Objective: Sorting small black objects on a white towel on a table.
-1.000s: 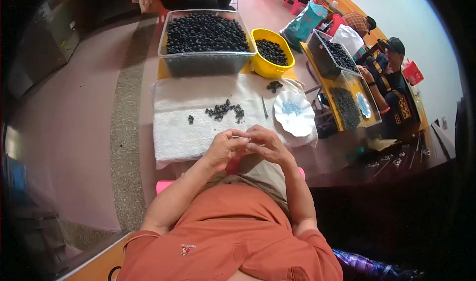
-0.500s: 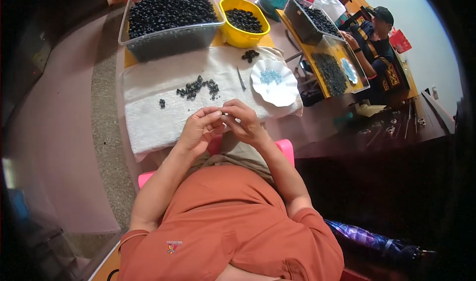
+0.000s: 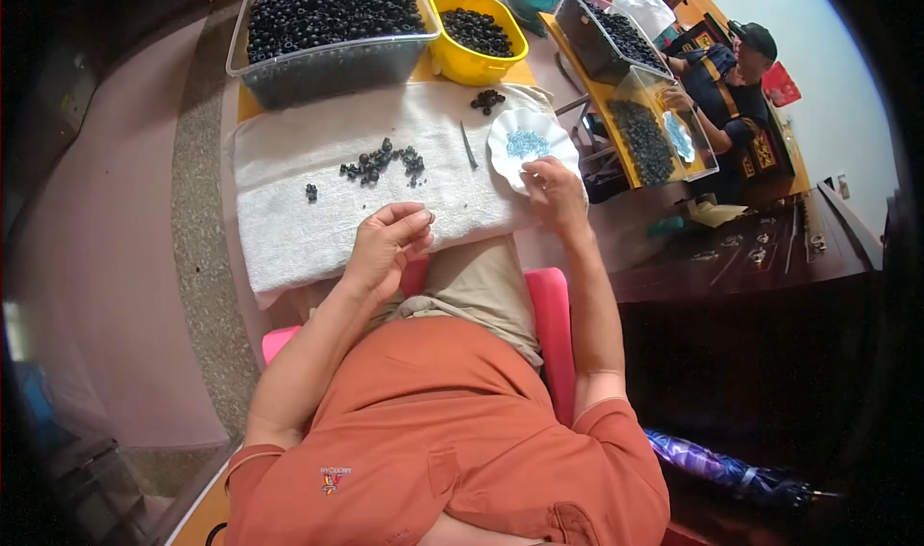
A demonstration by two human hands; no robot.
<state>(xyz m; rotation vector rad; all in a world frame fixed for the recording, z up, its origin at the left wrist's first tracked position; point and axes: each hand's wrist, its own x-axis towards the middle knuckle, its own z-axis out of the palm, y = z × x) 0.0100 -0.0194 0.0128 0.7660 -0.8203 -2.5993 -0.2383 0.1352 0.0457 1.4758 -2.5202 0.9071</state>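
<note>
Right hand [image 3: 555, 195] moved to plate [image 3: 505, 167], blue pieces [image 3: 526, 143] inside

**Workspace layout, head view**

White rectangular cloth [image 3: 279, 142] lies on the yellow-brown wooden table [image 3: 421, 71], before the person. Behind the cloth, left to right: clear rectangular plastic bin [image 3: 337, 76], yellow plastic tub [image 3: 481, 67] just beside it; small black round parts [image 3: 332, 12] in both.

On cloth, left to right: tiny black cluster [image 3: 311, 193], larger black cluster [image 3: 364, 169], slim dark pointed tool [image 3: 469, 145], white scalloped plate [image 3: 504, 169] with small pale-blue pieces [image 3: 526, 143] on it. Third black cluster [image 3: 488, 101]: behind the tool.

Bare left hand [image 3: 387, 243]: in front of larger cluster, small dark piece [image 3: 430, 217] at fingertips. Bare right hand [image 3: 560, 199]: at plate's near edge. Second yellow-brown table [image 3: 589, 86]: farther right, two bins on it.
</note>
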